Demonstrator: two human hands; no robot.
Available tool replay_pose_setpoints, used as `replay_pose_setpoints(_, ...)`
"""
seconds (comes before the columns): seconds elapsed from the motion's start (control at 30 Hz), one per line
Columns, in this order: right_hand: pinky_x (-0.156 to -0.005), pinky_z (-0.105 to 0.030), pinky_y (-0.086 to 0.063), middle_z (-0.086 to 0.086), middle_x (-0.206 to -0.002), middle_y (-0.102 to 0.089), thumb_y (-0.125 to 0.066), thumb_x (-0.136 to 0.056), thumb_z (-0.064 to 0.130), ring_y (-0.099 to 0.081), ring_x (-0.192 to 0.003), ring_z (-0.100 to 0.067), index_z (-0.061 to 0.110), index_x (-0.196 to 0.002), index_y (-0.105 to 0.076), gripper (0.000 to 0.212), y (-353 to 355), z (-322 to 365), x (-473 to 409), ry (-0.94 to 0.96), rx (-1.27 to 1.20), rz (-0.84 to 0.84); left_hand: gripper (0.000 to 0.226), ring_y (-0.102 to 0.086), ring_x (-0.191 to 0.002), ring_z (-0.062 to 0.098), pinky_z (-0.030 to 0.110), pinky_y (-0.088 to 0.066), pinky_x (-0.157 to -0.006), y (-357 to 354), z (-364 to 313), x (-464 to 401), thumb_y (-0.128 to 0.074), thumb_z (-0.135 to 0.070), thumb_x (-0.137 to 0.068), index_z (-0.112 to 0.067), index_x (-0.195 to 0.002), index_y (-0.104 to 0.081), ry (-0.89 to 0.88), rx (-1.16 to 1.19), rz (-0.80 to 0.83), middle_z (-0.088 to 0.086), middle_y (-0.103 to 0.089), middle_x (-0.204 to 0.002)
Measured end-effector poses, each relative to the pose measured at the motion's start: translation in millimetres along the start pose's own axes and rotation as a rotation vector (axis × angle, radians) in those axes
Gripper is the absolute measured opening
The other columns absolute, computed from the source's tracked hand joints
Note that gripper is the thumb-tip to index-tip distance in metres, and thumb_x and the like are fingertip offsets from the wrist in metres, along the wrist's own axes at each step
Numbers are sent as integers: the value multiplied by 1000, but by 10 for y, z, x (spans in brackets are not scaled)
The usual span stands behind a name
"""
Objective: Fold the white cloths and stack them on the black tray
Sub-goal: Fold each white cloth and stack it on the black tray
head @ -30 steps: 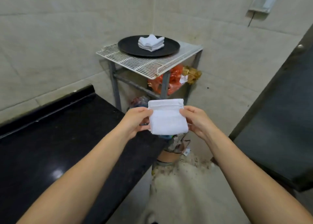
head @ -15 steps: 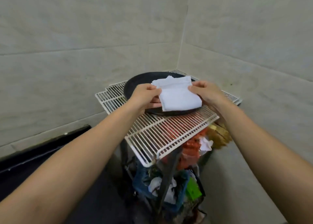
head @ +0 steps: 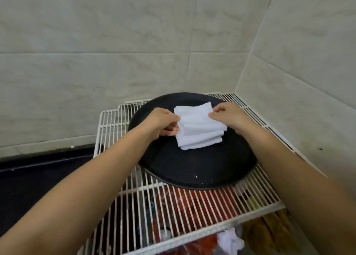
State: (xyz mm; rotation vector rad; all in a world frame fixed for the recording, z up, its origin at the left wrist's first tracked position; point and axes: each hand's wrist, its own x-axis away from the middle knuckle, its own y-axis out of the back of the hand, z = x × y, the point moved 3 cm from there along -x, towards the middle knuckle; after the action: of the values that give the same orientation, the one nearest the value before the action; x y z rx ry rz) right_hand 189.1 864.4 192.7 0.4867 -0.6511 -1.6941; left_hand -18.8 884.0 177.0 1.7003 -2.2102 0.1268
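A round black tray (head: 194, 170) sits on a white wire rack (head: 202, 206) in the wall corner. On the tray lies a small stack of folded white cloths (head: 200, 141). The top folded cloth (head: 194, 117) rests on that stack, held at both sides. My left hand (head: 161, 124) pinches its left edge with thumb and fingers. My right hand (head: 229, 115) pinches its right edge. Both forearms reach in from the bottom of the view.
Tiled walls close in behind and to the right of the rack. A black counter (head: 38, 177) lies to the left, lower down. Under the rack sit orange-red bags (head: 185, 200) and crumpled white material (head: 229, 241).
I have stepped up to the rack. Both hands carried the folded cloth from in front of me forward and down onto the stack on the tray.
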Motion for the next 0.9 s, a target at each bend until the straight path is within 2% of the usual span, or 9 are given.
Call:
replay_pose_setpoints(0.07, -59, -20, -39, 9, -73, -57, -65, -85, 18, -52, -69, -8, 15, -82, -63, 4, -5, -5, 5, 31, -13, 11, 15, -58, -55, 16, 19, -50, -42, 17, 10, 6, -61, -9, -89, -7, -75, -56, 13, -2, 2, 9, -58, -66)
replay_pose_setpoints(0.17, -59, -20, -39, 9, -73, -57, -65, -85, 18, -53, -70, -9, 14, -86, -64, 5, 26, 80, 34, 56, -3, -3, 14, -58, -55, 15, 18, -50, -43, 57, -31, 62, -61, -8, -88, -8, -75, -57, 21, 42, 18, 9, -58, -68)
replay_pose_setpoints(0.33, -58, -21, -38, 8, -69, -55, -64, -85, 15, -50, -66, -9, 17, -72, -59, 14, 78, 234, 142, 79, -58, -48, 14, -55, -52, 12, 17, -50, -42, 114, -134, 165, -59, -7, -89, -8, -75, -55, -17, 82, 35, 7, -55, -66)
replay_pose_setpoints(0.43, -58, -18, -38, 8, -75, -57, -65, -85, 17, -52, -73, -10, 13, -84, -64, 4, -24, 126, 188, 51, -15, -35, 12, -55, -56, 14, 17, -50, -42, 86, -34, 160, -59, -8, -89, -8, -77, -55, 37, 41, 37, 7, -56, -69)
replay_pose_setpoints(0.5, -62, -22, -39, 6, -82, -59, -65, -85, 19, -55, -79, -13, 14, -86, -63, 6, -76, 43, 182, 28, 2, -36, 13, -55, -57, 14, 18, -51, -43, 58, 54, 141, -59, -9, -89, -8, -76, -56, 65, 14, 20, 8, -56, -70)
replay_pose_setpoints(0.57, -72, -25, -40, 3, -87, -60, -65, -85, 20, -56, -86, -15, 15, -86, -63, 6, -85, -5, 164, 19, 5, -36, 15, -55, -59, 15, 19, -52, -45, 30, 91, 139, -60, -11, -90, -8, -76, -55, 58, -9, -5, 8, -57, -72)
replay_pose_setpoints(0.67, -78, -28, -43, 3, -85, -61, -66, -84, 25, -60, -91, -21, 15, -89, -63, 12, 0, 55, 143, 16, 6, -80, 19, -55, -61, 15, 20, -52, -48, 55, 49, 179, -63, -17, -89, -10, -75, -51, 6, -23, -39, 8, -58, -75)
replay_pose_setpoints(0.8, -88, -30, -41, -3, -105, -61, -58, -90, 30, -57, -105, -21, 9, -113, -61, 31, 56, 580, 307, 136, 107, -185, 22, -55, -63, 14, 23, -49, -53, 440, -7, 419, -60, -28, -91, -14, -80, -47, -86, -30, -142, 6, -57, -79)
replay_pose_setpoints(0.9, -87, -29, -42, -7, -108, -63, -53, -93, 27, -58, -107, -23, 7, -113, -61, 30, -307, 1200, 571, 301, 151, -127, 23, -53, -60, 12, 21, -45, -53, 966, 80, 843, -56, -29, -93, -17, -77, -45, -169, -34, -167, 3, -55, -75)
